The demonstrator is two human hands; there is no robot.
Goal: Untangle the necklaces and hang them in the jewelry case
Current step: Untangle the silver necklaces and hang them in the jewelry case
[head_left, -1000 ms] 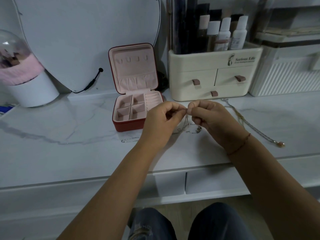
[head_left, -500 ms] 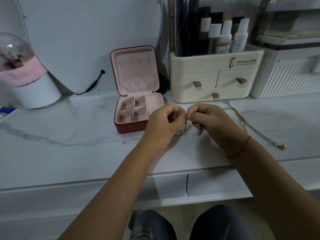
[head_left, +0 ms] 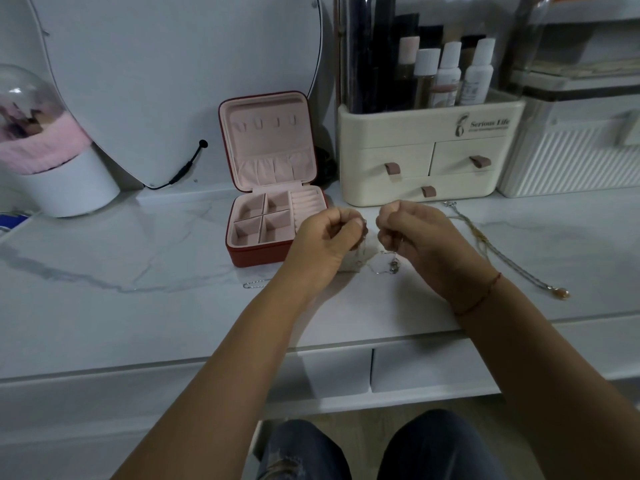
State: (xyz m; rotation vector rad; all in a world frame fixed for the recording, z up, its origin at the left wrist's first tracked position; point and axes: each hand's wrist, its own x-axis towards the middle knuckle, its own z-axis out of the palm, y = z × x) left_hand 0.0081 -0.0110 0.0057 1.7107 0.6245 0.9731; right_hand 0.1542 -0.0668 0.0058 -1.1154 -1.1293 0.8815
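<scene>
Left hand [head_left: 323,244], right hand [head_left: 420,240] wider apart, curled on necklace [head_left: 393,267]

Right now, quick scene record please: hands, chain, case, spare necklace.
left hand: pinches the silver chain
right hand: pinches the same chain, apart from the left hand
silver chain: hangs in a loop below the hands
jewelry case: open, lid upright, hooks empty
gold necklace: lies on the table, right of the right hand, untouched

Left hand [head_left: 322,244] and right hand [head_left: 422,237] drawn apart, fingertips no longer touching, chain [head_left: 393,266] now spread between them.
</scene>
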